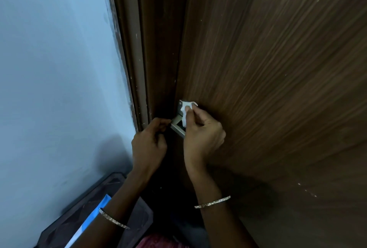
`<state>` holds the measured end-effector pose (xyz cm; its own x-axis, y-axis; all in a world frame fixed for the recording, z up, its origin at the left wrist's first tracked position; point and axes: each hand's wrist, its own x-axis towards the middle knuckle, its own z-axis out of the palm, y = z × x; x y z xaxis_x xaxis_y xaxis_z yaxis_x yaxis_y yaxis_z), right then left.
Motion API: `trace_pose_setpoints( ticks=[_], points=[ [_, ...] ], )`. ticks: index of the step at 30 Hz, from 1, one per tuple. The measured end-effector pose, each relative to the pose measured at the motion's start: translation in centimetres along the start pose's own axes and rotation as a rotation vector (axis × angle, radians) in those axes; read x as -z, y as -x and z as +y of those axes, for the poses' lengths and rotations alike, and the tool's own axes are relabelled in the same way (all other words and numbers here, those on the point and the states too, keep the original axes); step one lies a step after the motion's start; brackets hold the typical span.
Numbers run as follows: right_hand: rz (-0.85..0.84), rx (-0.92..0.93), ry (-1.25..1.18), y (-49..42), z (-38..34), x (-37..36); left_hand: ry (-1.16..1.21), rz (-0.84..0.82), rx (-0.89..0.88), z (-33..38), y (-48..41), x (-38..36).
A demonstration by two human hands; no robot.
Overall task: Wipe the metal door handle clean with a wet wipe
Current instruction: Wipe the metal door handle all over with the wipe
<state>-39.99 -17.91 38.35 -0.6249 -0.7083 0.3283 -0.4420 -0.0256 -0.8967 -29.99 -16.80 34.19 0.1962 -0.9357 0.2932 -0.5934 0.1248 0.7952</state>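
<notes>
Two thin glittery bangles (pixel 212 202), one per wrist. Right hand (pixel 200 130) pinching crumpled white wet wipe (pixel 185 110) against square brushed-metal door handle (pixel 177 126) on grained brown door (pixel 268 69). Left hand (pixel 149 142) fingers curled together at handle's end, grip unclear

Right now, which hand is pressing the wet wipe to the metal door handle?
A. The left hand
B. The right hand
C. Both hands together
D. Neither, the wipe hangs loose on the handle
B. The right hand pinches the white wet wipe against the metal door handle, while the left hand sits curled beside the handle's end without any wipe.
</notes>
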Motion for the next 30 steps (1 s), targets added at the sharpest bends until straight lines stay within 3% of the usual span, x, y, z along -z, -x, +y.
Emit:
trace_pose_setpoints(
  ticks=[6, 12, 17, 20, 23, 26, 30],
  points=[
    [-0.097, 0.502, 0.348, -1.3, -0.6, -0.9, -0.005, 0.057, -0.033, 0.6, -1.0, 0.7],
    [-0.211, 0.657, 0.652, -0.5, -0.9, -2.4, -0.007, 0.142, -0.016, 2.0, -2.6, 1.5],
    [-0.340, 0.727, 0.655, -1.3, -1.4, -3.3, 0.011, 0.118, -0.015, 1.7, -2.6, 1.7],
    [-0.388, 0.587, 0.458, -2.0, -2.2, -1.9, 0.069, 0.052, -0.100, 1.6, -2.6, 1.9],
    [-0.478, 0.227, 0.188, -3.0, -2.7, -0.2, 0.156, -0.040, -0.205, 1.6, -3.0, 1.7],
    [-0.659, -0.100, -0.090, -4.4, -3.1, 0.8, 0.179, -0.019, -0.190, 1.5, -3.8, 1.1],
    [-0.681, -0.013, -0.030, -4.9, -3.3, 3.3, -0.018, 0.050, -0.232, 1.4, -4.6, 0.3]
  ],
)
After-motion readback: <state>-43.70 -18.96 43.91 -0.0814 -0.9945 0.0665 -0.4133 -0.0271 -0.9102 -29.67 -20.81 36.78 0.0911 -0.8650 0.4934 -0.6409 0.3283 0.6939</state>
